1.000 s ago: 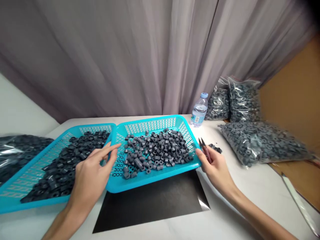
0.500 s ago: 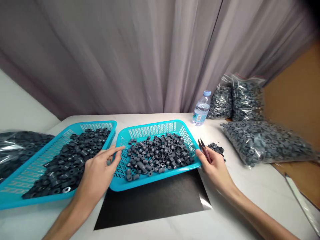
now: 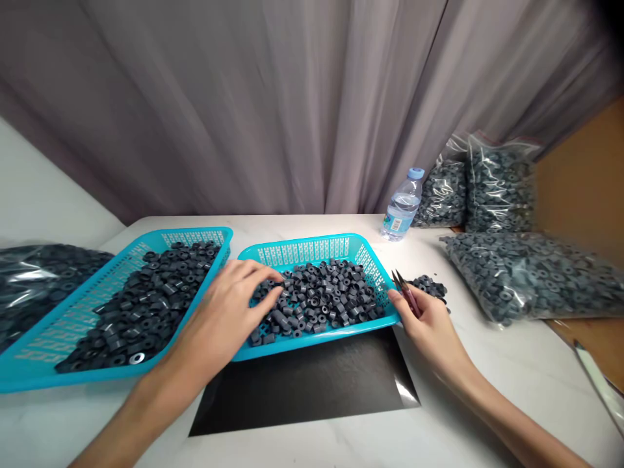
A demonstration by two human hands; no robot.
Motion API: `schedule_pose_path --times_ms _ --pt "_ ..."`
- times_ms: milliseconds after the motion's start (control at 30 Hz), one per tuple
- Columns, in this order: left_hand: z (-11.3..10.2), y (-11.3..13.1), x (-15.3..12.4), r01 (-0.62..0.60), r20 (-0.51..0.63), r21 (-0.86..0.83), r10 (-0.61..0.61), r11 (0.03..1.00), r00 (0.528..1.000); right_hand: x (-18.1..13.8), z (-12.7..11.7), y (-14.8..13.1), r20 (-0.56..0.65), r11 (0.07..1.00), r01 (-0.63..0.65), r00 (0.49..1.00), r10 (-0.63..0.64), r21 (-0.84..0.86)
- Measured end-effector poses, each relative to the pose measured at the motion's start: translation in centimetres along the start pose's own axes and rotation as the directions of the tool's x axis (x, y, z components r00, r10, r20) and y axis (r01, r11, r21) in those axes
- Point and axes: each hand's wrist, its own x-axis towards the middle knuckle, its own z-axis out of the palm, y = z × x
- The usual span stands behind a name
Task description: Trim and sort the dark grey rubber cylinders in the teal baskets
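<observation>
A turquoise basket (image 3: pixel 312 249) in the middle holds many small dark grey rubber rings (image 3: pixel 331 299). My left hand (image 3: pixel 229 312) reaches into its left side, fingers spread and resting on the rings. My right hand (image 3: pixel 431 318) is at the basket's right rim, fingers closed round small red-handled snips (image 3: pixel 404 291) with the blades pointing up. A small heap of loose rings (image 3: pixel 429 286) lies on the table just beyond that hand. The basket's front edge sits on a black sheet (image 3: pixel 312 383).
A second turquoise basket (image 3: pixel 58 344) full of darker rings stands to the left, with a black plastic bag (image 3: pixel 34 279) beyond it. A water bottle (image 3: pixel 403 207) and clear bags of rings (image 3: pixel 531 273) occupy the right back. Grey curtain behind; a metal strip (image 3: pixel 597 383) lies at the right edge.
The middle basket has come down flat onto the table. My left hand let go of its left rim and moved in onto the rings. My right hand stays at the right rim with the snips.
</observation>
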Motion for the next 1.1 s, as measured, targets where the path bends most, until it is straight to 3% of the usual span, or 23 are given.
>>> schedule_pose_path --times_ms 100,167,367,600,967,1100 --pt "0.3 1.5 1.1 -0.044 0.192 -0.153 0.074 0.987 0.979 0.2 -0.4 0.2 -0.027 0.999 -0.013 1.000 0.012 -0.042" --pt "0.7 2.2 1.7 -0.007 0.242 -0.157 0.046 0.988 0.969 0.5 -0.8 0.3 -0.034 0.998 -0.019 0.999 0.017 -0.054" --pt "1.8 3.1 2.8 0.154 0.301 -0.158 -0.102 0.975 0.948 1.1 -1.4 0.4 -0.019 0.999 -0.022 1.000 0.022 -0.032" --pt "1.9 2.8 3.0 0.167 0.335 -0.181 -0.099 0.969 0.937 0.8 -1.2 -0.4 -0.009 1.000 0.017 1.000 -0.017 -0.009" --pt "2.0 2.3 3.2 0.210 0.358 -0.235 -0.116 0.949 0.926 0.9 -1.1 0.6 0.035 0.999 0.030 0.999 -0.028 -0.039" --pt "1.3 1.5 3.5 0.255 0.423 -0.407 -0.067 0.877 0.904 1.0 -1.1 0.6 0.037 0.999 0.008 0.999 -0.006 -0.038"
